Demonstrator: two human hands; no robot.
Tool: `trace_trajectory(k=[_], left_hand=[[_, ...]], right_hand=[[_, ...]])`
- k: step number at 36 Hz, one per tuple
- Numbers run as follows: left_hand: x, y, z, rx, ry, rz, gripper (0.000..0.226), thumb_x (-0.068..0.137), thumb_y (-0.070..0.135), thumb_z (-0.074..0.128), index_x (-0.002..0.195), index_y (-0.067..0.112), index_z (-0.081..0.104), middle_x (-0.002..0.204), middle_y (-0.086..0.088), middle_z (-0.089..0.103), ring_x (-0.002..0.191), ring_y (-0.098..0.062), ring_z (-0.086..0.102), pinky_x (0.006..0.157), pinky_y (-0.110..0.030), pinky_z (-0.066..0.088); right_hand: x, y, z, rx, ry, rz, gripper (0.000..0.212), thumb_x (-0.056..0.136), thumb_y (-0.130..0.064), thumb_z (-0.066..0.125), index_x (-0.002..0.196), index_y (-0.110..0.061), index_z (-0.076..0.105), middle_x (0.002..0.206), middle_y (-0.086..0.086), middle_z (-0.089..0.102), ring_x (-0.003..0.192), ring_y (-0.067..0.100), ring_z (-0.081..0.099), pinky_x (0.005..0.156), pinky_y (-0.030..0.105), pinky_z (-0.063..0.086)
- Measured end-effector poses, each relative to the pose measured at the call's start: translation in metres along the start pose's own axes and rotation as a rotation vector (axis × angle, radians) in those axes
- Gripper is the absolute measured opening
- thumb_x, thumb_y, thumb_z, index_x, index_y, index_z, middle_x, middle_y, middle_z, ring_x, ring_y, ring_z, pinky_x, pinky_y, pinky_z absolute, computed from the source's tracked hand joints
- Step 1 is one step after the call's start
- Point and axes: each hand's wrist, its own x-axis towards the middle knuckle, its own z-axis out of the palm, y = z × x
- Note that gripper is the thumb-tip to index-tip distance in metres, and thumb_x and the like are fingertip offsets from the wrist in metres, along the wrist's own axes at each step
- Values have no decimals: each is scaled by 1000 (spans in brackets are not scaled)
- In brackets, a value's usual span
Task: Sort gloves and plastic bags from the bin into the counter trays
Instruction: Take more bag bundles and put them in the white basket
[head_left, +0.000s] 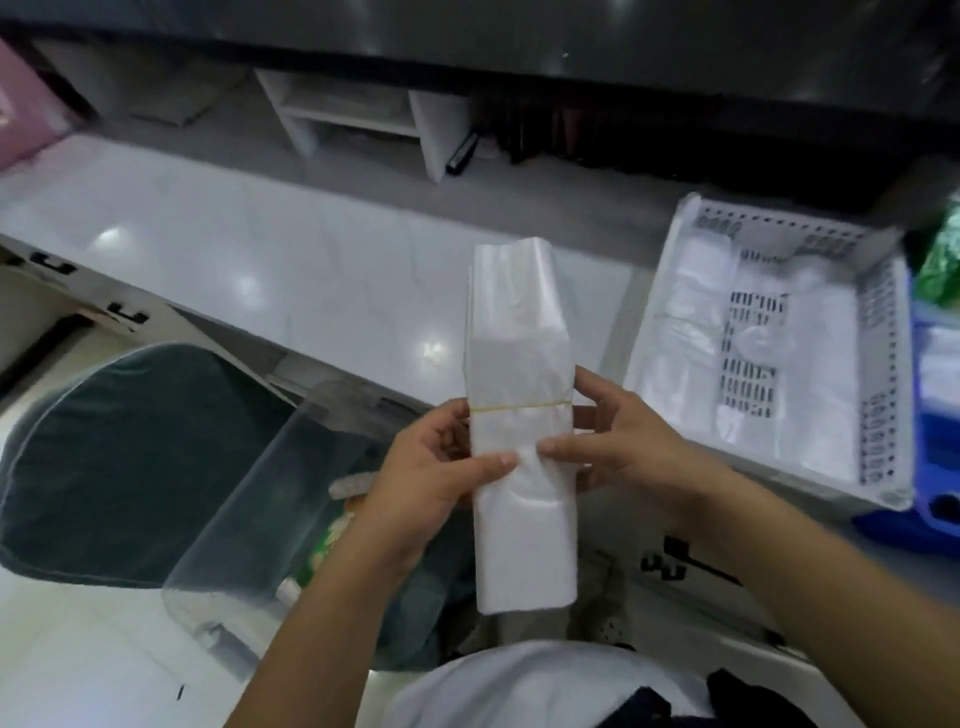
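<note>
A long bundle of clear plastic bags (519, 364), tied with a yellow rubber band, stands upright in front of me over the counter edge. My left hand (431, 483) grips its left side and my right hand (623, 447) grips its right side, thumbs meeting on the front. Below my left arm sits the clear plastic bin (234, 519) with a few packets inside. On the counter to the right lies a white perforated tray (878, 332) holding several flat packs of clear bags.
The white counter (234, 260) stretches left of the bundle. A blue tray (935, 467) sits at the far right edge beside the white one, with a green packet (943, 260) behind it. A dark green cushioned seat (119, 467) lies left of the bin.
</note>
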Motion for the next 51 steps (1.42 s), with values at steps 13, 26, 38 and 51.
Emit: trace_trajectory(k=[13,26,38,51], left_hand=[[68,61,113,-113,-126,-27,40,80,30,72,115,11,71,112,-8,73,97,-23,71,77,-32,59],[188,140,175,3,-98,172,22,83,5,73,102,17,74,98,-4,78,80,-20,75,64,-35,60],[307,97,207,309,-218,-64,47,81,-5,72,124,11,62,104,-7,72,85,-22,71,58,-30,60],[329,44,219,1491,-292,735,64,93,31,52,152,29,27,162,-2,22,149,-30,13,119,-48,10]], right_hand=[[-54,-31,-116,-133,-24,-105,76,82,-8,77,137,-51,48,115,6,72,104,31,70,72,42,59],[-45,-51,-159,-87,341,-123,60,82,-14,77,115,-58,54,106,9,74,96,25,72,65,40,55],[-7,-20,-157,13,836,90,39,85,-2,70,106,-34,60,92,7,70,65,16,72,44,24,51],[20,-8,-141,-505,888,321,20,77,-22,73,86,-29,57,73,-11,56,66,9,58,53,23,44]])
